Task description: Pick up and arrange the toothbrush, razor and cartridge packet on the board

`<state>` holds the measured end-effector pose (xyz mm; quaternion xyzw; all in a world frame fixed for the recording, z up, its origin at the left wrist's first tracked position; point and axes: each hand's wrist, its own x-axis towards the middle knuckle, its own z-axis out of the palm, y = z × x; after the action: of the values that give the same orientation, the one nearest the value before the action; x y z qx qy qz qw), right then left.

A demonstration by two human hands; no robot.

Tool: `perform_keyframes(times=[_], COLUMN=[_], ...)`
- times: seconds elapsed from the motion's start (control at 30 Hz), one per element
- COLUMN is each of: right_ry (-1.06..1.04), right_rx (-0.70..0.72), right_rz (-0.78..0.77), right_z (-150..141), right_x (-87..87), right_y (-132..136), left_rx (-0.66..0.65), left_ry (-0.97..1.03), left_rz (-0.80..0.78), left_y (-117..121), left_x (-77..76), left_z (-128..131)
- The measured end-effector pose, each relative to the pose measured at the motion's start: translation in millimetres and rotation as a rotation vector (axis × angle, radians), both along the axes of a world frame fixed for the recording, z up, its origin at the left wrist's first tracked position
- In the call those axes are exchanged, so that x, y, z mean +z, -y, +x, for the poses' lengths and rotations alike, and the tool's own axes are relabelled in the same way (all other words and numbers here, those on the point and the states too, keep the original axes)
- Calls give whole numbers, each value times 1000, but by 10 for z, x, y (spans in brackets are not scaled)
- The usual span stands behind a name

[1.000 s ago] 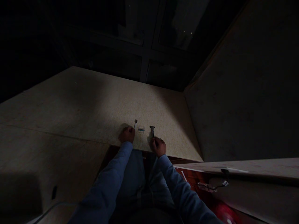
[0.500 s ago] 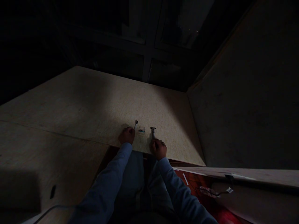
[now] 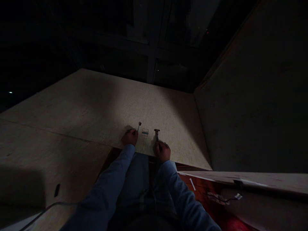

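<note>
My left hand [image 3: 130,137] is closed on the low end of a slim stick-like tool [image 3: 139,126] with a small dark head; its exact kind is too dim to tell. Closed round the handle of a T-shaped razor [image 3: 157,134] is my right hand [image 3: 162,151], with the razor's head pointing away from me. Between the hands a small clear case [image 3: 145,132] with a teal stripe lies on the pale tabletop [image 3: 141,99]. Neither hand touches the case.
A wall panel [image 3: 252,112] rises along the table's right side. At lower left lie a small black object [image 3: 57,190] and a dark cable [image 3: 48,208]. Red flooring [image 3: 204,189] shows below the table's right front edge. Dark window panes stand behind the table.
The view has shifted slightly. The slim tool in my left hand has turned a little, so its handle looks thinner. My right hand keeps its hold on the razor.
</note>
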<state>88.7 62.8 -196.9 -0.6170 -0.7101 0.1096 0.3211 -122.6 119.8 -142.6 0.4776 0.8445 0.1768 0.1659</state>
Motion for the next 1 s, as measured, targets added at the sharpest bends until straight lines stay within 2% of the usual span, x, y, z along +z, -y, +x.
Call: perform_keyframes(times=[0.43,0.77,0.87,1.0], right_ry=[-134,-393,-496,-620], right_rx=[6,43,60,77], right_rz=[-13,-71,-97,-131], right_z=[-8,55,96,219], right_x=[-25,14,70,242], right_y=[-13,-24,-21,-4], left_rx=[22,32,29,3], left_ry=[3,25,50,96], left_rz=[59,179,264,391], left_y=[-13,-14,0,72], left_x=[-79,-190,-267,-369], left_z=[-29,-75,-111,-174])
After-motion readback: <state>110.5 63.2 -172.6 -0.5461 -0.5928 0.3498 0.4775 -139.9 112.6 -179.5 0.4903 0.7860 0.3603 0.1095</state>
